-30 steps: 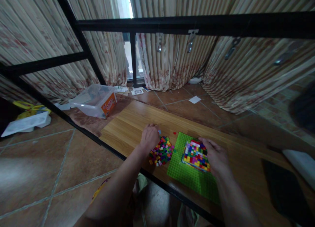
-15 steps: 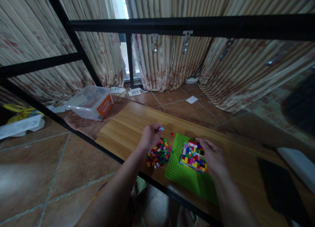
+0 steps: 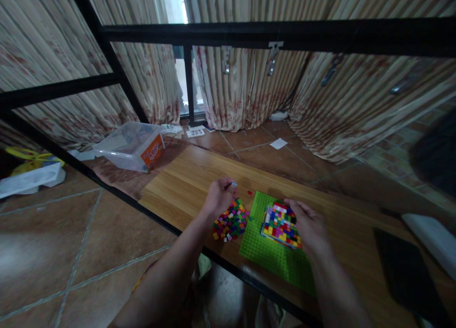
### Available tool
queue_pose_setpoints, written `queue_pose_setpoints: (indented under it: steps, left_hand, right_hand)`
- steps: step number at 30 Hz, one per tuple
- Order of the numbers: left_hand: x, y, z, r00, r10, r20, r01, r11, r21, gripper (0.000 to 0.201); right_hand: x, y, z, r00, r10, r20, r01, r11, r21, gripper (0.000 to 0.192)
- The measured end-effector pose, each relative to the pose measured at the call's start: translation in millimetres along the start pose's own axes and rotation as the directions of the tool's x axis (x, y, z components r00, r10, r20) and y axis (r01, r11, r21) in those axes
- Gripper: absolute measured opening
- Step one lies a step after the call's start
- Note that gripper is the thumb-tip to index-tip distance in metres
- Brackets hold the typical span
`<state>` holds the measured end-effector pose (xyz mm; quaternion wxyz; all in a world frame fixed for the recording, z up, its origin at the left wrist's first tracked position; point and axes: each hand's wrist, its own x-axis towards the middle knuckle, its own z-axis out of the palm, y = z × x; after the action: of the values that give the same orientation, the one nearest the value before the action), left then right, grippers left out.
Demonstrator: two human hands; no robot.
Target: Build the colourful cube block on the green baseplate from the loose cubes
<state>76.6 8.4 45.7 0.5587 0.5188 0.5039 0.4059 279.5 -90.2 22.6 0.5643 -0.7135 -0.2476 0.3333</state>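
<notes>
Fingers (image 3: pixel 228 185) pinch what looks like a blue brick (image 3: pixel 234 183).

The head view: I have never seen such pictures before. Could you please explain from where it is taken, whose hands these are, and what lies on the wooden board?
The camera sits on a person's head and looks forward and down, so both arms belong to that person. No machine is here, only bare hands. The left hand pinches a small light blue brick above a loose pile of coloured bricks. The right hand rests on the edge of a block of many-coloured bricks, which stands on a green baseplate. All lie on a wooden tabletop. One red brick lies apart. Beyond, on the tiled floor, stands a clear plastic box before curtains.
</notes>
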Motion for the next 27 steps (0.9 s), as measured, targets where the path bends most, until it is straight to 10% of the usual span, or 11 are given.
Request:
queue_pose_setpoints:
  steps: [6, 11, 16, 27]
  left_hand:
    - [2.0, -3.9, -5.9, 0.99, 0.133, 0.046, -0.14, 0.951, 0.274, 0.014]
    - [-2.6, 2.4, -16.2, 0.958, 0.234, 0.164, -0.274, 0.593, 0.757, 0.021]
    - [-6.4, 3.6, -14.3, 0.97, 0.188, 0.156, -0.215, 0.352, 0.911, 0.023]
    - [-10.3, 8.3, -10.8, 0.974, 0.147, 0.175, -0.215, 0.328, 0.92, 0.023]
  right_hand:
    - [0.5, -0.2, -0.6, 1.0, -0.026, -0.002, 0.026, 0.998, -0.063, 0.038]
    - [0.2, -1.7, -1.0, 0.999, -0.045, 0.005, 0.045, 0.996, -0.074, 0.041]
    - [-0.5, -2.3, -1.2, 0.998, -0.055, 0.009, 0.056, 0.994, -0.094, 0.04]
    - [1.5, 0.5, -1.3, 0.998, -0.064, 0.016, 0.065, 0.993, -0.094, 0.038]
